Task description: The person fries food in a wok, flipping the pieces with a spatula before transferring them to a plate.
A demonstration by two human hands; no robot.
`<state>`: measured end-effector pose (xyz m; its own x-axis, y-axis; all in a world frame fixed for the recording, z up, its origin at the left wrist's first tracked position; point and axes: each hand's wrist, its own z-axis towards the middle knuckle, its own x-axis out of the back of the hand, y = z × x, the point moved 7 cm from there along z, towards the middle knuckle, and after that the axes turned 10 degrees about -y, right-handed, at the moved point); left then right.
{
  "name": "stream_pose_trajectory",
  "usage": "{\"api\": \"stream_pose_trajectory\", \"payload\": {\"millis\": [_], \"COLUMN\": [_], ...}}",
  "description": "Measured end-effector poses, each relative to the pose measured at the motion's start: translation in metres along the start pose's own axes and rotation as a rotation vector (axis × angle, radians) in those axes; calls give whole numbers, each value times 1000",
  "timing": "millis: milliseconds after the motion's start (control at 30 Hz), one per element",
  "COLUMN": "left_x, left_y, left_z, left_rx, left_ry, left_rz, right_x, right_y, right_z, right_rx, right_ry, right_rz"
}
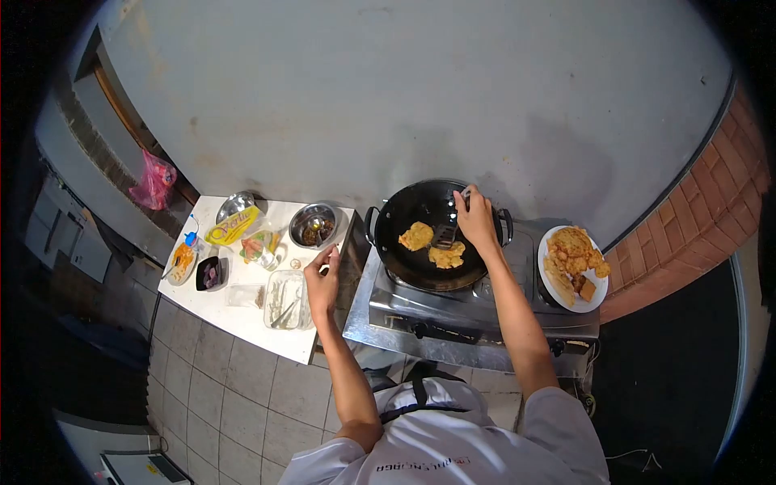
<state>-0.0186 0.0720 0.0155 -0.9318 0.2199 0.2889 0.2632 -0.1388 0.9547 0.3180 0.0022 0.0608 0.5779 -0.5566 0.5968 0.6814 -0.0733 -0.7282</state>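
Observation:
My right hand (pixel 477 218) grips the handle of a slotted spatula (pixel 444 237) over a black wok (pixel 432 280). The spatula's head rests between two golden-brown fritters, one fritter (pixel 417 236) on the left and another fritter (pixel 446 255) lower right, close to its edge. My left hand (pixel 322 283) hangs above the right edge of the white table (pixel 242 330), fingers loosely curled and apart, holding nothing visible. Nearest to it are a clear glass dish (pixel 288 301) with a utensil inside and a metal bowl (pixel 314 225) with dark contents.
The wok sits on a metal gas stove (pixel 420 311). Right of it, a white plate (pixel 556 284) holds fried pieces. On the table are a yellow packet (pixel 234 227), a black bowl (pixel 209 275), another metal bowl (pixel 236 207) and an orange-filled dish (pixel 181 263). A grey wall stands behind.

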Motion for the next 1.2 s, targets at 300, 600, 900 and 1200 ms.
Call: {"api": "stream_pose_trajectory", "payload": {"millis": [300,600,900,1200], "left_x": [2,-10,-10,-7], "left_y": [-6,-5,6,2], "left_z": [3,14,19,24], "left_rx": [-25,-48,-48,-69], "left_ry": [11,-43,-59,-38], "left_rz": [-23,-47,-61,-74], "right_x": [3,-5,-6,-14], "right_y": [15,20,32,35], "right_z": [-19,-33,-51,-50], "right_rx": [14,-2,-40,-49], "right_ry": [-16,3,101,131], "right_rz": [207,295,388,544]}}
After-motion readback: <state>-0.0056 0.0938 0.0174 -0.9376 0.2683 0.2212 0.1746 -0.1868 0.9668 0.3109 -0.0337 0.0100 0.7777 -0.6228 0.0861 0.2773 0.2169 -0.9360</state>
